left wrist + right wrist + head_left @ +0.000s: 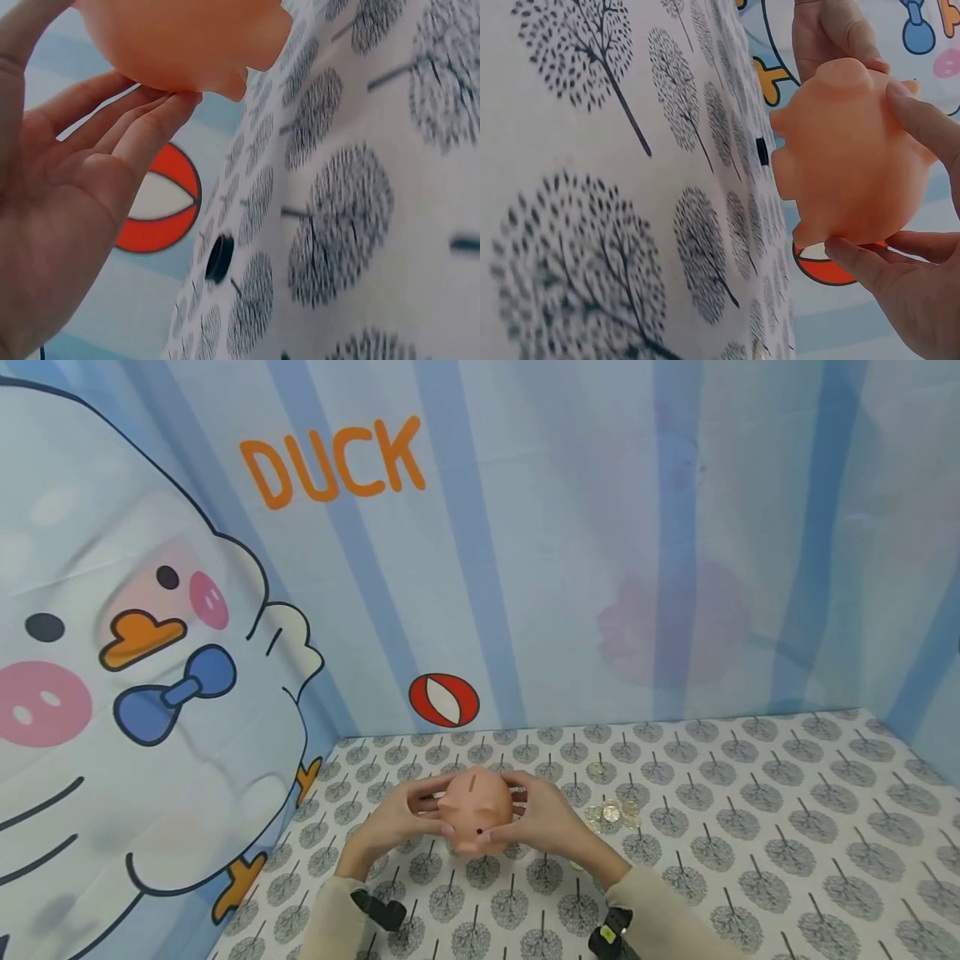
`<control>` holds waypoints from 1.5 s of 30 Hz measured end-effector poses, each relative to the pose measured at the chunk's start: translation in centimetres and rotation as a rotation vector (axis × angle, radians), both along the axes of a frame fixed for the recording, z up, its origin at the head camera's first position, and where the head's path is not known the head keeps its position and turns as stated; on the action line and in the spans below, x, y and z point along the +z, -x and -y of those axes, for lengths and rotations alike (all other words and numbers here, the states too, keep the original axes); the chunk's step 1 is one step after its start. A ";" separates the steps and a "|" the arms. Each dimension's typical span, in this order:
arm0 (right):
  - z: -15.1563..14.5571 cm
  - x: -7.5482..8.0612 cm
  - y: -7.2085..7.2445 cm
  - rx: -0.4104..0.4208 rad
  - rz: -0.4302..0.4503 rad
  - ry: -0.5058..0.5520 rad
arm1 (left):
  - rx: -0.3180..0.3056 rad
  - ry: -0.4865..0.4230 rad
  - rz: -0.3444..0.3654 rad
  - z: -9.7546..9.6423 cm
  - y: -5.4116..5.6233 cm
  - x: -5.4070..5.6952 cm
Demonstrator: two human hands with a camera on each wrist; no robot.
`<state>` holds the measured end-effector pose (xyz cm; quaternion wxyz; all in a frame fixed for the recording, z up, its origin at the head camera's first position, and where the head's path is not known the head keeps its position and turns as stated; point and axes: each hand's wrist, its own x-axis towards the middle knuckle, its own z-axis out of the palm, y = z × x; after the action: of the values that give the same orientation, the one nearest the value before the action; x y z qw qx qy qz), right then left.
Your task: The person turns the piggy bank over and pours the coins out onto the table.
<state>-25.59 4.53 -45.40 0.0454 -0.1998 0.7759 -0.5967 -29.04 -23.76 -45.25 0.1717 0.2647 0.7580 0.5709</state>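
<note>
A pinkish-orange piggy bank [474, 806] is held between both hands, its snout toward me and the coin slot on top. My left hand [408, 817] grips its left side, thumb near the snout and fingers farther back. On the opposite side my right hand [543, 814] grips it the same way, thumb beside the eye. In the right wrist view the bank's feet [785, 174] stand off the patterned cloth. A small black round cap-like piece [220, 258] lies on the cloth beyond the bank in the left wrist view; in the head view it is hidden.
Several gold-coloured coins [611, 811] lie on the tree-patterned tablecloth [750, 893] right of the bank. Another coin [596, 768] sits farther back, and one [576, 865] is partly under the right forearm. A striped curtain [562, 568] with a duck print stands behind.
</note>
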 end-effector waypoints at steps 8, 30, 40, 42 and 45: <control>1.4 -0.9 0.3 -0.001 0.006 -0.001 | -0.009 -0.024 0.044 1.2 0.2 -1.0; 4.2 -2.5 0.8 -0.009 -0.020 -0.013 | 0.105 0.100 0.093 3.7 0.2 -1.6; 4.4 -2.4 0.9 -0.025 -0.017 -0.060 | 0.112 0.115 0.101 3.8 0.4 -1.8; 4.4 -2.4 1.0 -0.031 -0.019 -0.066 | 0.110 0.110 0.100 3.7 0.5 -1.8; 4.4 -2.4 1.1 -0.040 -0.020 -0.079 | 0.105 0.099 0.099 3.7 0.5 -1.8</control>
<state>-26.72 0.14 -47.82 0.0335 -0.1883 0.8031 -0.5643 -29.53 -27.49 -47.10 0.1916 0.1872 0.7886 0.5535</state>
